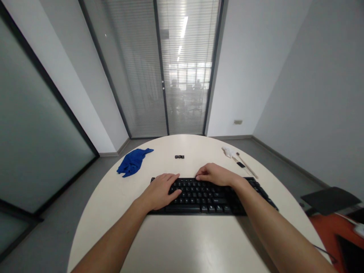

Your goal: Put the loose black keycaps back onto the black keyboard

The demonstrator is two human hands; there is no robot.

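Note:
A black keyboard lies flat on the round cream table. My left hand rests over its left end, fingers apart, with nothing held. At the keyboard's back edge, right of the middle, my right hand has its fingers pressed together; what they hold, if anything, is hidden. Behind the keyboard, several small black keycaps stand in a short row.
A crumpled blue cloth lies at the table's left. Toward the right edge are a white crumpled cloth, a thin stick-like brush and a small black object. A dark chair stands beyond the right edge.

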